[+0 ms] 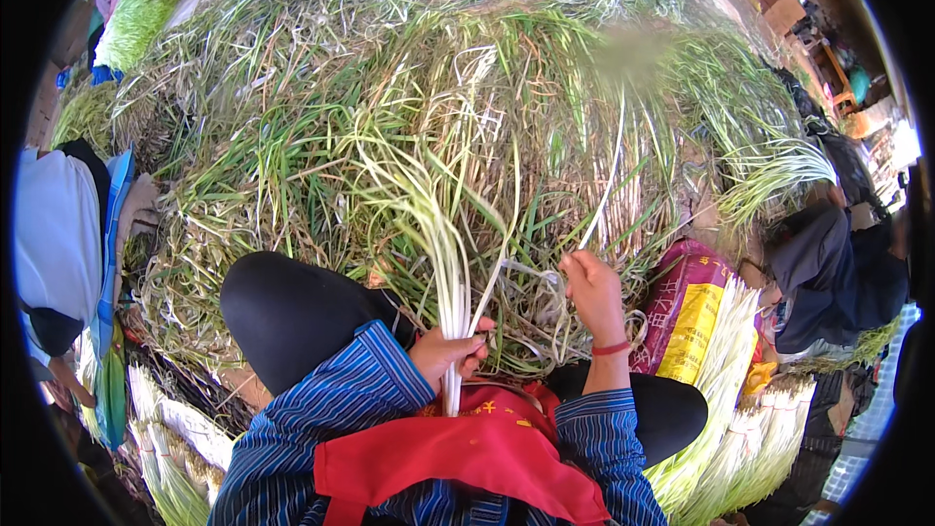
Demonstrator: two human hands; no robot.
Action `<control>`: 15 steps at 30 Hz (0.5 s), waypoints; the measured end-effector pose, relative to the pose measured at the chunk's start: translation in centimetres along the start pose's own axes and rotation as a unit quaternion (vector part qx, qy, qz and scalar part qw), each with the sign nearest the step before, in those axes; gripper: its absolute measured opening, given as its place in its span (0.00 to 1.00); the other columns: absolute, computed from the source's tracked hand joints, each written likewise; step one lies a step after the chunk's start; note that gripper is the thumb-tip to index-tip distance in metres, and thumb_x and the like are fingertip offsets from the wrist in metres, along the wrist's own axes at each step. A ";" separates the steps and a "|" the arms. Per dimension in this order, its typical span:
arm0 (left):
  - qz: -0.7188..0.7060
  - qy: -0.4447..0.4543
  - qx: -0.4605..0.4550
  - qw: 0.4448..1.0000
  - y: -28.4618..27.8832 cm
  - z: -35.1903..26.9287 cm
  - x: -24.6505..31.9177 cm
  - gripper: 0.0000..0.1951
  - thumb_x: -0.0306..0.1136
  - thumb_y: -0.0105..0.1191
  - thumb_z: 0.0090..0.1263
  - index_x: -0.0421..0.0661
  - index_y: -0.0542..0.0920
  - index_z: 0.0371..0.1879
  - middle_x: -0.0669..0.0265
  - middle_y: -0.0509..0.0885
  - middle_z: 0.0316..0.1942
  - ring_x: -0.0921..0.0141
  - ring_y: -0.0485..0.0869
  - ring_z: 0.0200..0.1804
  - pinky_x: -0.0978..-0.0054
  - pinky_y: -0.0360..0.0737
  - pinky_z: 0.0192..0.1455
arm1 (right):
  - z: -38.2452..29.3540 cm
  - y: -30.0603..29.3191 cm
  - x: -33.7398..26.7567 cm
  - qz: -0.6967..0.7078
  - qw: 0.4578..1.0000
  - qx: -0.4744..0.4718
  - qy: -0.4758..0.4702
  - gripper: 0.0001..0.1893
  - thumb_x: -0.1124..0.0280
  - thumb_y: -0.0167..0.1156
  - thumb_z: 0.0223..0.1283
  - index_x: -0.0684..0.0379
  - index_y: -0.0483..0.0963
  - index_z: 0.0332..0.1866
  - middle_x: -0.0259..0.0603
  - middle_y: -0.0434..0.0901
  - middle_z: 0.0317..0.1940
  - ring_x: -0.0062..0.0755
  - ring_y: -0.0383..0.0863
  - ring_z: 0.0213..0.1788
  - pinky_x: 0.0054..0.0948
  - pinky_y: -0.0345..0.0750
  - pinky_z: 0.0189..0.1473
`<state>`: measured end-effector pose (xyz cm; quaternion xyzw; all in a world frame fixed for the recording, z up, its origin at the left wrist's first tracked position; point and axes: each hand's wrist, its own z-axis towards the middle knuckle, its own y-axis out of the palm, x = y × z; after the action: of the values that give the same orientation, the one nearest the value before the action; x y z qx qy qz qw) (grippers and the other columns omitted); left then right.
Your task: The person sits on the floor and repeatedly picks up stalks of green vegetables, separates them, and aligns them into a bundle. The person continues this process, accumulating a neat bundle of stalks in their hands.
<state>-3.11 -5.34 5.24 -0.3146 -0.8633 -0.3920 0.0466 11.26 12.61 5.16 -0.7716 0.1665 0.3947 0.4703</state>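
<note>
My left hand [449, 354] is closed around the lower white stems of a small bunch of long leafy stalks [453, 277], which look like garlic chives or young garlic. Their pale green tips fan out upward over the heap. To the right, my right hand [588, 285] is raised, its fingers pinched at the lower end of a single thin pale stalk [610, 175]. A red band circles that wrist. A red apron [467, 453] lies below both hands, with the ends of the bunch against it.
A large heap of loose green and dry leaves [409, 88] spreads ahead. At right are a purple and yellow sack [690, 307], long pale stalks [716, 380] and tied bundles [760, 438]. More bundles [164, 460] stand at lower left. People sit at left [58, 234] and right [840, 270].
</note>
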 end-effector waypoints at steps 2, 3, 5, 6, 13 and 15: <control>-0.072 0.085 -0.076 0.991 0.1 -0.4 0.8 0.18 0.26 0.49 0.61 0.44 0.68 0.51 0.67 0.73 0.23 0.79 0.68 0.20 0.85 0.65 0.21 | 1.7 0.0 0.0 -0.003 1.000 -0.005 0.021 0.16 0.58 0.49 0.57 0.62 0.73 0.32 0.42 0.75 0.21 0.27 0.74 0.22 0.27 0.69 0.26; -0.083 0.145 -0.101 0.981 0.2 -0.5 1.6 0.18 0.26 0.49 0.61 0.44 0.67 0.52 0.66 0.74 0.24 0.79 0.68 0.19 0.85 0.65 0.21 | 2.7 0.4 -0.1 -0.035 0.999 0.016 -0.012 0.15 0.59 0.49 0.57 0.62 0.73 0.33 0.43 0.75 0.24 0.28 0.75 0.24 0.27 0.69 0.28; -0.038 0.294 -0.104 0.949 0.4 -0.8 4.0 0.20 0.26 0.48 0.61 0.44 0.65 0.54 0.62 0.77 0.25 0.74 0.75 0.22 0.80 0.74 0.24 | 5.1 1.6 -0.3 -0.082 0.991 0.057 -0.094 0.14 0.60 0.50 0.56 0.61 0.73 0.34 0.44 0.75 0.29 0.31 0.75 0.28 0.28 0.70 0.33; -0.040 0.337 -0.064 0.938 0.7 -0.9 4.8 0.21 0.26 0.48 0.61 0.44 0.64 0.54 0.62 0.77 0.25 0.72 0.77 0.23 0.79 0.76 0.26 | 6.1 2.1 -0.1 -0.040 0.995 0.013 -0.088 0.14 0.62 0.52 0.55 0.60 0.72 0.41 0.49 0.73 0.40 0.40 0.74 0.40 0.32 0.70 0.43; -0.136 0.339 0.056 0.929 1.0 -2.5 8.2 0.19 0.28 0.45 0.63 0.48 0.64 0.54 0.68 0.76 0.27 0.77 0.74 0.23 0.82 0.73 0.24 | 6.6 10.2 2.4 -0.218 0.958 -0.063 -0.176 0.26 0.67 0.56 0.49 0.64 0.61 0.54 0.54 0.66 0.51 0.48 0.66 0.53 0.36 0.63 0.57; -0.257 0.356 0.007 0.898 0.0 -3.7 9.5 0.17 0.30 0.48 0.62 0.47 0.67 0.51 0.69 0.76 0.26 0.80 0.72 0.21 0.85 0.71 0.22 | 1.8 11.6 3.8 -0.310 0.929 -0.140 -0.148 0.30 0.67 0.55 0.48 0.56 0.54 0.59 0.57 0.62 0.53 0.50 0.68 0.51 0.37 0.73 0.48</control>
<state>-11.25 -3.13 10.89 0.0793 -0.8429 -0.4697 0.2503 5.51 8.77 -5.11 -0.7756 -0.2096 0.3586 0.4753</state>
